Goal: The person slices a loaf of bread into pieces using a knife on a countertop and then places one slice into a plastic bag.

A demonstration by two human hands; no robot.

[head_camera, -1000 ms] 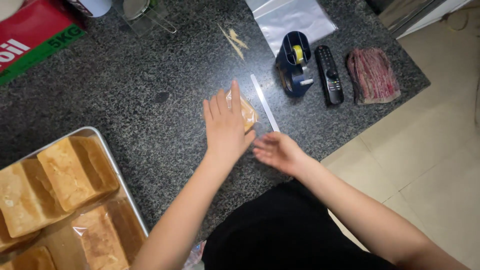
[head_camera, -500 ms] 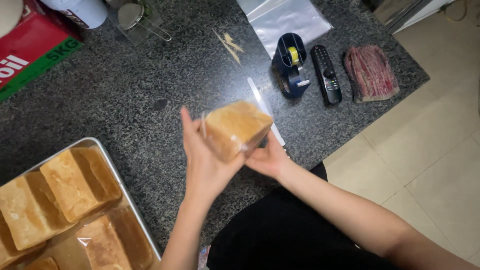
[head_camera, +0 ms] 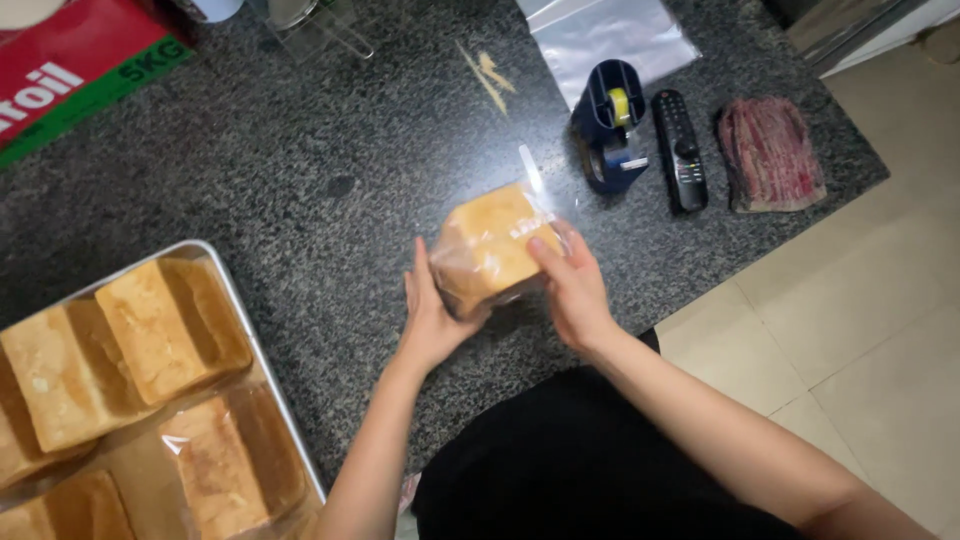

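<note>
A small golden loaf in a clear plastic bag [head_camera: 492,248] is held just above the dark granite counter [head_camera: 330,200]. My left hand [head_camera: 430,315] cups its near left side from below. On the right side my right hand [head_camera: 570,285] grips it, fingers pressed on the bag's top. The bag's open end sticks out toward the far right, near a blue tape dispenser [head_camera: 610,125].
A metal tray [head_camera: 255,345] at the near left carries several loaves, some bagged. A black remote [head_camera: 680,150], a folded reddish cloth [head_camera: 772,152] and a stack of clear bags [head_camera: 610,35] lie at the far right. A red box [head_camera: 70,70] sits far left.
One second ago both hands pressed flat on the counter. They then raised the bagged loaf, and now hold it lower and further right, turned on its side.
</note>
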